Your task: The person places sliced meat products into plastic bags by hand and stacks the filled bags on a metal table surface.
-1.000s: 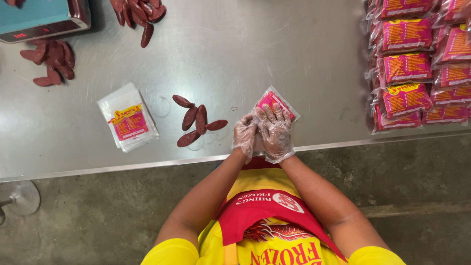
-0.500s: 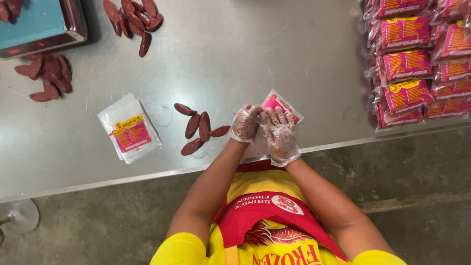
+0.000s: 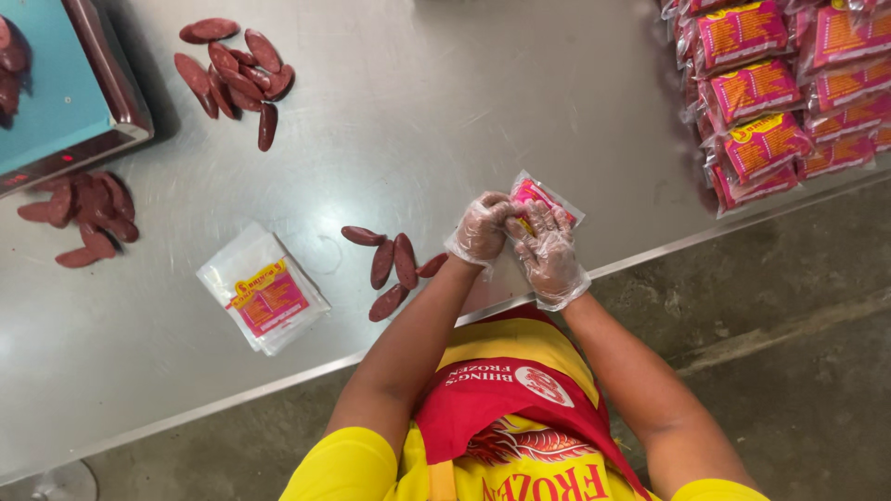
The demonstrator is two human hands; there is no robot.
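Head view: left hand (image 3: pixel 480 228) and right hand (image 3: pixel 548 252) both clamp a pink pouch (image 3: pixel 546 198), contents unseen.

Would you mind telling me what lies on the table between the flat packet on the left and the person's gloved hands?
In the head view, five dark red sausages lie loose between the flat packet and the left hand.
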